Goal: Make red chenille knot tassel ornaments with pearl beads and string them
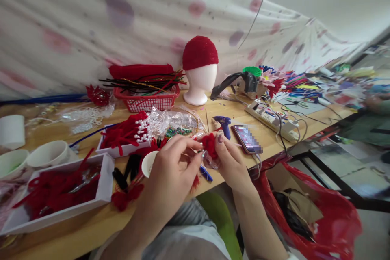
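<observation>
Both hands meet over the front edge of the wooden table [91, 227]. My right hand [230, 162] pinches a small red fuzzy flower piece [209, 145] between thumb and fingers. My left hand [173, 170] holds the same piece from the left, fingertips at its clear, shiny base. Just under my left hand sit a small white cup [148, 163] and a blue pen-like stick [206, 174]. More red fuzzy bits [124, 197] lie by the table edge.
A white tray of red pieces [61, 195], a second tray with pearl-tipped red stems [128, 134], white bowls [45, 154], a red basket [146, 99], a foam head with a red cap [199, 69], a blue glue gun [224, 124], a phone [246, 139], a power strip [271, 120], a red bag [319, 211].
</observation>
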A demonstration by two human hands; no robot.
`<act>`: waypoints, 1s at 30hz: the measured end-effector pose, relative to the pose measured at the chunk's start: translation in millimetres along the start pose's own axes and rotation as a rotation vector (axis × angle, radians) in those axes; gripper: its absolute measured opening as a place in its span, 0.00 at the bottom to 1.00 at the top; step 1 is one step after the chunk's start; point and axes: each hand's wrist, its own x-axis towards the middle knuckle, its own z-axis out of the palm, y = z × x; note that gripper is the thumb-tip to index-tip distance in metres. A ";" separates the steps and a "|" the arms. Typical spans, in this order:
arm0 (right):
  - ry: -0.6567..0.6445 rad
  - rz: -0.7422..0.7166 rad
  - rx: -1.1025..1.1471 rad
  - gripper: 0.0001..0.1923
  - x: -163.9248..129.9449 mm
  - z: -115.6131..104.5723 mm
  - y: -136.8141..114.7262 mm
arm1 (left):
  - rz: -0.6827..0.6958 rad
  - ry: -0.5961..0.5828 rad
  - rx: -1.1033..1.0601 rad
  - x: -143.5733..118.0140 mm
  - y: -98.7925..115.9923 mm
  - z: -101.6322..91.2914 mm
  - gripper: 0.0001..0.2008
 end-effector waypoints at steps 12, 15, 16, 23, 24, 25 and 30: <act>0.193 -0.255 -0.220 0.20 -3.3 3.5 9.7 | 0.252 -0.022 0.102 -2.0 6.7 3.1 0.09; 0.139 -0.179 -0.163 0.20 -0.4 -0.5 5.9 | -0.037 -0.066 -0.212 0.8 -3.2 2.7 0.06; 0.117 -0.160 -0.135 0.21 0.5 -1.5 4.7 | -0.136 -0.084 -0.347 1.9 -6.9 2.5 0.08; 0.086 -0.132 -0.087 0.24 4.2 7.6 -2.7 | -0.128 -0.197 -0.535 10.9 -18.2 -0.7 0.18; 0.087 -0.113 -0.083 0.24 3.4 9.3 -3.2 | -0.083 -0.158 -0.508 11.0 -18.2 -0.8 0.18; 0.079 -0.084 -0.071 0.24 2.0 10.5 -3.4 | -0.051 -0.115 -0.489 10.7 -18.3 -0.9 0.16; -0.106 0.027 0.115 0.19 -7.9 9.1 -1.4 | -0.034 -0.013 -0.458 7.5 -22.7 -2.9 0.10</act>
